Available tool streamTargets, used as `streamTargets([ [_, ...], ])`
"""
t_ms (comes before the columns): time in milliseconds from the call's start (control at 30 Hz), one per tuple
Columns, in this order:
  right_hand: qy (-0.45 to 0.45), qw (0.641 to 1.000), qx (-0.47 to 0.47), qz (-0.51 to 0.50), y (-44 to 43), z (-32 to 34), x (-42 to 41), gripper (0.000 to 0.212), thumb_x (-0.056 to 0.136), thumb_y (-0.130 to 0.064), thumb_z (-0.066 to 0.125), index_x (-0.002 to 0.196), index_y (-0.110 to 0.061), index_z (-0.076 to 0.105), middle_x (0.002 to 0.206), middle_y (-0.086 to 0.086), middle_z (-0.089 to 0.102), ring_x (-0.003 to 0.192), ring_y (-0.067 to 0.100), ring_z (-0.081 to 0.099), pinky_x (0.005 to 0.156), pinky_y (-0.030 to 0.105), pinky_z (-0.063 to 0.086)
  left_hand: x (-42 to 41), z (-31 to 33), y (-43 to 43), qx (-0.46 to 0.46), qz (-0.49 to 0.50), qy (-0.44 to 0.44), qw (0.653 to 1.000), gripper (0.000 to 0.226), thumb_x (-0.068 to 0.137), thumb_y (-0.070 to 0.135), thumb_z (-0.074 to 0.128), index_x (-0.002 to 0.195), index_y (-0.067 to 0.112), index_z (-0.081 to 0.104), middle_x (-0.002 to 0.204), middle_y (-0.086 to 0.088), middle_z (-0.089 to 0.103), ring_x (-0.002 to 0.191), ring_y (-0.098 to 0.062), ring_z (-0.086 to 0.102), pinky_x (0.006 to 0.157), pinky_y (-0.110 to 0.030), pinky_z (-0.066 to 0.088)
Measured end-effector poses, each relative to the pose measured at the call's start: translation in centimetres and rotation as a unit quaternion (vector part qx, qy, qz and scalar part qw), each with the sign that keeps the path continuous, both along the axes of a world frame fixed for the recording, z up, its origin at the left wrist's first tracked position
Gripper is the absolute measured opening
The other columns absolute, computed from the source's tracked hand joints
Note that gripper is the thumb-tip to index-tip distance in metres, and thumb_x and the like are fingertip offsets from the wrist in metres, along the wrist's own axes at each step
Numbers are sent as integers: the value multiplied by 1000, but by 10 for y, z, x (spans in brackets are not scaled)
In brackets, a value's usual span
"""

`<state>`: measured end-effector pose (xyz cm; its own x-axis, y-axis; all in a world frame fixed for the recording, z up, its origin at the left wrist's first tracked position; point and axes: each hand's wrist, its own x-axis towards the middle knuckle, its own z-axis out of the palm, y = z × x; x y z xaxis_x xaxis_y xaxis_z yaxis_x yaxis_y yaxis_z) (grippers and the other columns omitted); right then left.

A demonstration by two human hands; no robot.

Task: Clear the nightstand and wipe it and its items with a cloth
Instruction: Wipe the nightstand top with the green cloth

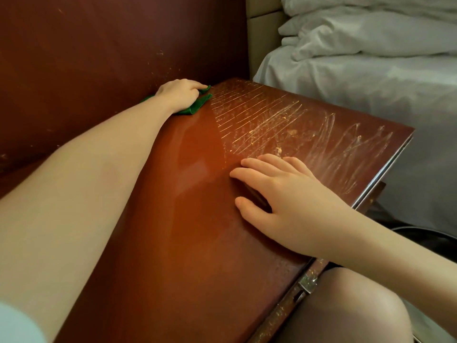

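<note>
- One view only, from the head camera: the green cloth (197, 105) lies at the far corner of the nightstand (185, 219), where its top meets the dark red wall panel (99, 45).
- The left hand (180, 95) sits on top of the cloth with fingers bent over it, holding it bunched and pressed to the wood.
- The cloth looks soft, thin and light, and it folds into loose flaps. It is probably best gripped as a wad under the palm, so that an edge doesn't trail.
- The right hand (284, 206) holds nothing. It lies flat on the top near the front edge with its fingers spread, apparently to steady the nightstand.
- The nightstand top is a hard, stiff, lacquered slab of reddish brown. The nearer left part is glossy and reflective, so the cloth should slide easily there.
- The far right part is crossed by pale scratch lines (272, 120), with a few pale specks among them. I expect more drag there, and the marks may not wipe out.
- A metal fitting (308, 284) sits on the speckled front edge, where the cloth could snag.
- A bed with rumpled white bedding (371, 82) stands just beside the nightstand, and a knee (346, 305) is just in front of its front edge.
</note>
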<state>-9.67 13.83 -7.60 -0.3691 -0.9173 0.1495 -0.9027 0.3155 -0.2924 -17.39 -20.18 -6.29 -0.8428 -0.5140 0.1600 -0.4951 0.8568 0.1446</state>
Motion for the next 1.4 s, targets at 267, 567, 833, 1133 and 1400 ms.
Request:
streamTargets([
  [267,0,1000,-5,0,1,1,1,62,85,-51,18,142,-34,34,147,-14,34,136,9,20,114,34,8,7,-2,0,11,-40,8,999,44,95,26,32,130,45,50,142,15,45,134,-21,37,111,-40,29],
  [567,4,1000,1,6,3,2,-1,48,97,-46,31,143,-33,32,150,-13,29,138,9,18,114,34,8,28,1,12,1,-96,3,995,40,99,23,36,132,41,50,142,16,45,136,-15,35,113,-39,26],
  [833,8,1000,-7,8,1,1,-2,48,96,-46,31,142,-32,35,148,-13,33,136,8,23,114,34,12,63,3,38,-3,-155,-4,988,39,100,19,37,134,35,50,141,15,46,135,-9,35,113,-37,23],
  [1133,10,1000,5,5,2,2,-1,48,97,-46,32,143,-31,34,150,-10,30,138,10,21,115,37,10,116,-1,77,8,-239,-7,971,45,90,33,36,131,38,51,132,27,45,131,0,38,112,-33,30],
  [1400,18,1000,6,7,3,2,-1,48,98,-44,32,143,-29,35,150,-9,32,138,11,23,113,35,13,154,-1,105,27,-285,-2,958,41,90,37,36,129,44,45,131,29,44,129,5,37,111,-28,32],
])
